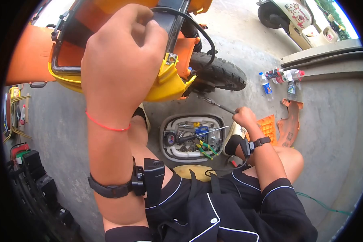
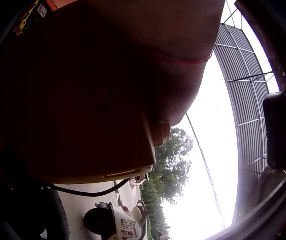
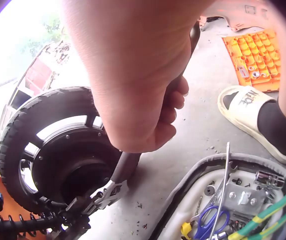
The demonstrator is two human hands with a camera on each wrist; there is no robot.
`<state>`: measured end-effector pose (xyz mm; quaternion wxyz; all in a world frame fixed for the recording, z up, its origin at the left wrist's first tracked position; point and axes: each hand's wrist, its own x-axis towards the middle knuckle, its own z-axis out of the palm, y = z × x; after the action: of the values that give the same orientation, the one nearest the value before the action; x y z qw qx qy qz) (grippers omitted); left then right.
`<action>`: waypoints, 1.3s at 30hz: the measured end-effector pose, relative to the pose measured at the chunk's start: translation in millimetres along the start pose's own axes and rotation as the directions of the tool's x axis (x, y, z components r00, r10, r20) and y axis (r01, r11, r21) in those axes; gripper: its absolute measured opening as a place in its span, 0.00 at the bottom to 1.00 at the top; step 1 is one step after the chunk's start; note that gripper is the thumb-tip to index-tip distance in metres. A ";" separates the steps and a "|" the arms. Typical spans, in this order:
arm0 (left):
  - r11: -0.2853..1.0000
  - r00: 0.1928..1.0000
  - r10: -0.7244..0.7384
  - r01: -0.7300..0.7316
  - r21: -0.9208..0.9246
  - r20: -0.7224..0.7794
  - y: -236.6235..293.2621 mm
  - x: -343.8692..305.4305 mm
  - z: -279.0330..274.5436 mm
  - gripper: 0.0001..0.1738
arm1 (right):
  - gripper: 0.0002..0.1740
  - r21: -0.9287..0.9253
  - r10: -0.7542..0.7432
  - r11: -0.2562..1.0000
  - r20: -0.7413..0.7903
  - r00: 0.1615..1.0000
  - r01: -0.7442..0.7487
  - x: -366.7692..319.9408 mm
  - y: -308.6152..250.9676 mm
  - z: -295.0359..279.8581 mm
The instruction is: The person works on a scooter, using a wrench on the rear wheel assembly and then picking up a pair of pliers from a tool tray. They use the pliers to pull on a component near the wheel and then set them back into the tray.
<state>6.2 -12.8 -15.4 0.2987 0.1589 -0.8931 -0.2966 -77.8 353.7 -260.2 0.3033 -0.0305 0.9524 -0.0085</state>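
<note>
My right hand (image 1: 245,117) grips the dark handle of a wrench-like tool (image 1: 224,108), whose silver head reaches the hub area of the scooter's wheel (image 1: 224,74). In the right wrist view, the handle (image 3: 126,167) slopes down from my curled fingers to metal parts beside the coil spring (image 3: 28,226). My left hand (image 1: 123,60) is raised over the orange and yellow scooter body (image 1: 161,90), thumb and fingers bent close to a black cable (image 1: 195,24). I cannot tell whether the left fingers hold anything. Shadow and the forearm hide them in the left wrist view.
Between my feet sits a lined tray (image 1: 164,149) of tools, with green-yellow pliers (image 1: 207,149) and blue-handled scissors (image 3: 210,222). Bottles (image 1: 266,85), an orange panel (image 1: 267,128) and a faded orange fairing (image 1: 288,123) lie to the right. Black boxes (image 1: 32,165) line the left.
</note>
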 end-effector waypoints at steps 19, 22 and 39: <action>0.995 0.997 -0.067 0.070 -0.077 0.049 9.7 -1.1 -3.3 0.14 | 0.18 -0.149 -0.142 0.980 -0.051 0.989 0.133 7.3 -16.8 -21.1; 0.995 0.997 -0.057 0.061 -0.083 0.046 8.0 -0.7 -2.4 0.15 | 0.17 -0.217 -0.142 0.967 -0.038 0.989 0.131 6.3 -24.8 -30.6; 0.995 0.999 -0.050 0.051 -0.085 0.019 8.1 -0.3 -2.0 0.15 | 0.20 -0.096 -0.095 0.991 -0.028 0.995 0.092 51.3 1.1 13.9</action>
<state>6.8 -7.2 -9.1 0.2900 0.1659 -0.8777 -0.3434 -111.6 351.6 -301.2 0.2853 -0.0894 0.9540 0.0216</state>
